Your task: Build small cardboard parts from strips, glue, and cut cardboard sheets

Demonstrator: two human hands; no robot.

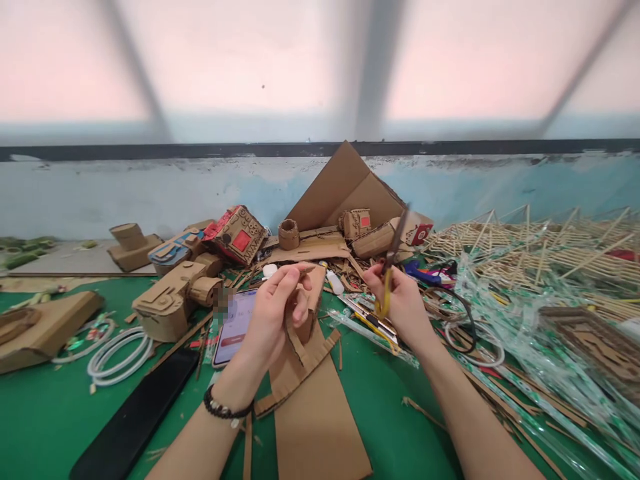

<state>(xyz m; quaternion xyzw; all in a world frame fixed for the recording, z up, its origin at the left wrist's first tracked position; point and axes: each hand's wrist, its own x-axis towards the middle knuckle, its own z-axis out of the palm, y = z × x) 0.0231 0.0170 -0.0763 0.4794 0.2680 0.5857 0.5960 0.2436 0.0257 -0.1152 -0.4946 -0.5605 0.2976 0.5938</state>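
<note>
My left hand [280,307] is closed, with a small cardboard piece [315,283] at its fingers. Part of that piece is hidden behind the fingers. Yellow-handled scissors [397,243] are in my right hand [403,307], with fingers around the handle and the blades pointing up and away. Whether the blades are apart I cannot tell. Below my left hand lies a notched cardboard strip [300,385], over a flat cardboard sheet [320,433]. Between the hands, a yellow utility knife [373,323] and a small white bottle [335,281] rest on the green table [400,400].
A phone [235,333] lies left of my left hand, beside cardboard camera models [170,300] and coiled white tubing [120,357]. Near my left forearm is a long black object [137,413]. Clear plastic wrap [540,347] and wooden sticks [500,233] crowd the right side.
</note>
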